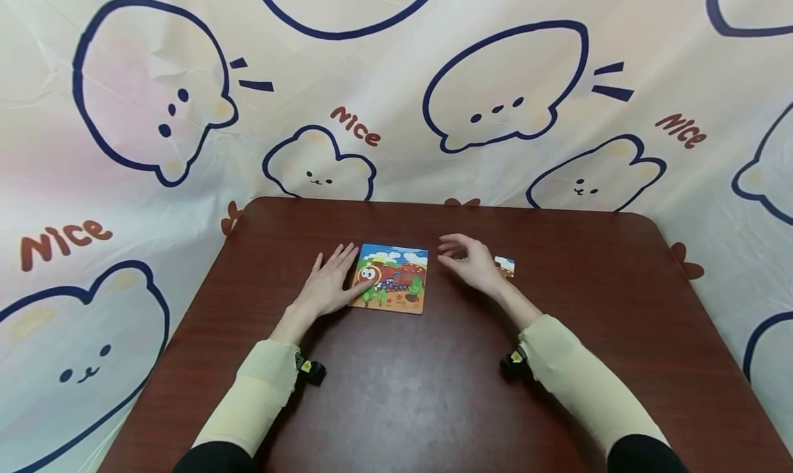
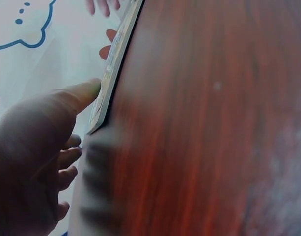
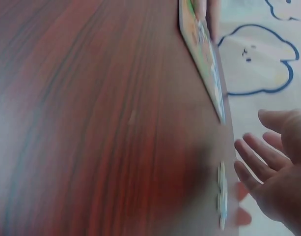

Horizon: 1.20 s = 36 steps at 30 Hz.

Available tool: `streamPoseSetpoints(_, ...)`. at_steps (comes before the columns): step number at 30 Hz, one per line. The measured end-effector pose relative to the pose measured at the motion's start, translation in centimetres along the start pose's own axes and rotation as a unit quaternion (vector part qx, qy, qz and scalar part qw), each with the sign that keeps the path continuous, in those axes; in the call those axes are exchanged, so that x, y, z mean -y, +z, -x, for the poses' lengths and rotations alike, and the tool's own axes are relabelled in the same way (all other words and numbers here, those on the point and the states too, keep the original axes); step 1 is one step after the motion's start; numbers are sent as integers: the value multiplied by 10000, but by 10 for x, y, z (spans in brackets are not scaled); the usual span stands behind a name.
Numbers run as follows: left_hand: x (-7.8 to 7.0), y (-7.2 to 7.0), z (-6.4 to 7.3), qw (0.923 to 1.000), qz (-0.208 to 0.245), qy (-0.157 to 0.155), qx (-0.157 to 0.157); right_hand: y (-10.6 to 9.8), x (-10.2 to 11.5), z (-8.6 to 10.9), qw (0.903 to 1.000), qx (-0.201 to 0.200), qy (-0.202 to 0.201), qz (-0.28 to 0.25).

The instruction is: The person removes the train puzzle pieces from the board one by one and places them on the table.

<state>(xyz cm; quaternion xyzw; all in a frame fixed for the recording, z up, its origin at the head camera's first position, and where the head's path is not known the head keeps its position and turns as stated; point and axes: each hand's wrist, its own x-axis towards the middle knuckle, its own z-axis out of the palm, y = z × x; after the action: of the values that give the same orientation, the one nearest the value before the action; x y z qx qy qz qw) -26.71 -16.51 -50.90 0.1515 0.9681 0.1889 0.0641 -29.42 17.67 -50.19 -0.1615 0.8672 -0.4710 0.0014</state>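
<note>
Nearest the wearer, two pale sleeves [image 1: 254,383] reach forward over the dark, wood-grained table [image 1: 396,397]. A small black wrist camera [image 1: 314,372] sits at the left cuff and another black camera [image 1: 513,365] at the right, presumably strapped there so each looks at its own hand's work.

Farther out, the left hand [image 1: 328,287] lies at the left side of a square picture board [image 1: 396,277]. Its fingers are extended and spread beyond the board's edge, while the thumb reaches across onto the lower left of the picture; nothing is gripped. That light thumb contact looks meant to steady the board without covering much of it. The board itself lies flat toward the far part of the table, between the two hands, its blue sky side away from the wearer, so the scene reads upright from this seat.

To its right, apart from it, the right hand [image 1: 473,266] hovers with fingers loosely bent and thumb well separated, no object visible in its grasp. Thin small pieces [image 3: 222,196] lie flat on the table near this hand, partly hidden by it from above, probably placed there for easy reach.

Behind the table hangs a pale cartoon backdrop [image 1: 403,74].
</note>
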Motion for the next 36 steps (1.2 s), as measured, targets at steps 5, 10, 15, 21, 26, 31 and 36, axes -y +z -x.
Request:
streamPoseSetpoints(5,2,0,0,10000,-27,-21,17,26,16,-15,9994,330,-76,-52)
streamPoseSetpoints(10,4,2,0,10000,-47,-12,58,50,25,-25,9981,605,-30,-136)
streamPoseSetpoints(15,5,3,2,10000,-36,47,68,67,27,-27,9979,595,129,-232)
streamPoseSetpoints(21,6,3,4,9999,-103,41,39,81,29,-35,9974,680,45,-248)
streamPoseSetpoints(26,5,3,2,9999,-46,81,54,86,28,-39,9972,652,159,-336)
streamPoseSetpoints(31,4,1,2,10000,-47,52,70,88,30,-43,9961,659,308,-506)
streamPoseSetpoints(36,5,2,2,9999,-57,46,94,91,36,-46,9939,673,628,-611)
